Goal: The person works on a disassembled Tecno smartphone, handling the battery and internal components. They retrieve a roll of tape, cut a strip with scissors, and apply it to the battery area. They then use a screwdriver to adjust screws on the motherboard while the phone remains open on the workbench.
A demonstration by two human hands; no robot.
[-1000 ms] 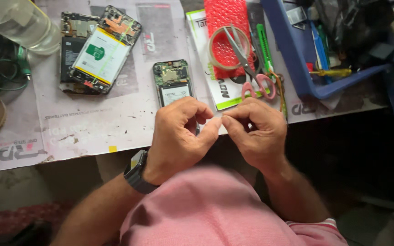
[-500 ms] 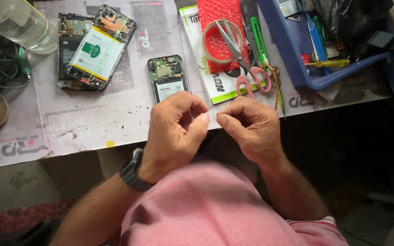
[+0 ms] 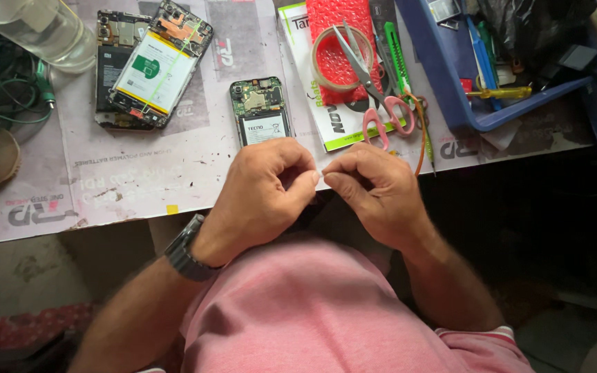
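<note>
A very small pale piece point(image 3: 322, 177), too small to be identified, is pinched between the fingertips of the left hand point(image 3: 264, 190) and the right hand point(image 3: 374, 193), both of which are curled closed around it just in front of the opened phone point(image 3: 260, 110). That phone, lying back-off with its battery and board exposed, is taken as the landmark: the pinched piece is held just below it, at the near edge of the work mat point(image 3: 139, 179). To the left of the phone two more dismantled handsets point(image 3: 150, 65) are stacked; to its right a roll of clear tape point(image 3: 333, 59) and a pair of pink-handled scissors point(image 3: 374, 90) are laid over a red bubble pouch, with a blue tray point(image 3: 450, 83) of tools farther right. A wristwatch point(image 3: 184, 249) is worn on the left wrist. For such fine work, it is judged that the piece would best be kept low over the mat, so that a slip is caught there, that the pinch should be kept light, and that both wrists should be steadied against the body or the bench edge.
</note>
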